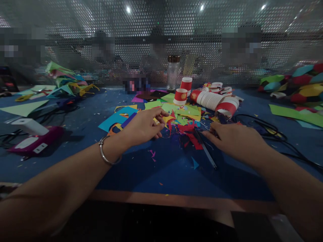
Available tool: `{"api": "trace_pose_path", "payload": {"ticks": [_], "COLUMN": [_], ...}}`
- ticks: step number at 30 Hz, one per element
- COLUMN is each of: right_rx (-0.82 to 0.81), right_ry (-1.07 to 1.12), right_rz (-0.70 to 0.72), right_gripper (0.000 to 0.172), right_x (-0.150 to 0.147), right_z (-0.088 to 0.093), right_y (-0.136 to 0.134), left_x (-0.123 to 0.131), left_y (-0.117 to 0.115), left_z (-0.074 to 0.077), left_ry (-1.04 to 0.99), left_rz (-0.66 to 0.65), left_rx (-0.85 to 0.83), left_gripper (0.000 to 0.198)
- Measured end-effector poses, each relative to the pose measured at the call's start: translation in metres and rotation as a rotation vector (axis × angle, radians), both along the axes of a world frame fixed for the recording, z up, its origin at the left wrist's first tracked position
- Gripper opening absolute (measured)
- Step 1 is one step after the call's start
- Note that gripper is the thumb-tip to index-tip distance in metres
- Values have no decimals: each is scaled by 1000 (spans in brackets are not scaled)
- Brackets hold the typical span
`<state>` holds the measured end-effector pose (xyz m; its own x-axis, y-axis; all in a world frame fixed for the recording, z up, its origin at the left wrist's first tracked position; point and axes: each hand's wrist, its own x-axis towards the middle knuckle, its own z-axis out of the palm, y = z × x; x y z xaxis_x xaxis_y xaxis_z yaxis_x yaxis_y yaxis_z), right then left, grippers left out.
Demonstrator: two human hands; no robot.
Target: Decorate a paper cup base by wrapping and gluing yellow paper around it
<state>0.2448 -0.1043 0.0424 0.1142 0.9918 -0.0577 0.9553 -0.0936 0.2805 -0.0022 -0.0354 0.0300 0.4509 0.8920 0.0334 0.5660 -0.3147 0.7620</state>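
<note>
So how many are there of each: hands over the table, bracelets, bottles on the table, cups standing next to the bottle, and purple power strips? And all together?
Left hand and right hand: 2
Bracelet: 1
Bottle: 1
Front cup and back cup, both standing: 2
Purple power strip: 1
Total: 7

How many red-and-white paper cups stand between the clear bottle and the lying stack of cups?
2 visible: a front cup, nearer the camera, and a rear cup partly behind it, slightly to the right. More may be nested inside, hidden.
</note>
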Motion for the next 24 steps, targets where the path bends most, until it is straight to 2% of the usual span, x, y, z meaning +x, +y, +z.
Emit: {"api": "trace_pose_path", "payload": {"ticks": [3,6,8,15,21,24], "right_rx": [-3,-3,-5,-15,-13,7], "right_ry": [-6,-9,-24,-47,-13,-1], "right_rz": [0,8,15,31,21,19], "right_gripper": [44,43,42,43,42,41], "right_x": [-2,-4,-5,-7,-9,-8], "right_z": [0,1,0,0,5,5], "right_y": [-2,-3,-4,-6,-8,-8], "left_x": [-21,-35,-38,-32,-34,-34], "left_y": [12,18,18,5,8,9], "left_z": [6,12,14,11,6,5], "left_ry": [300,549,625,659,512,502], "left_rz": [-44,-122,-163,-217,-200,-205], "left_rx": [249,307,288,228,185,163], "left_gripper": [23,22,24,43,37,32]}}
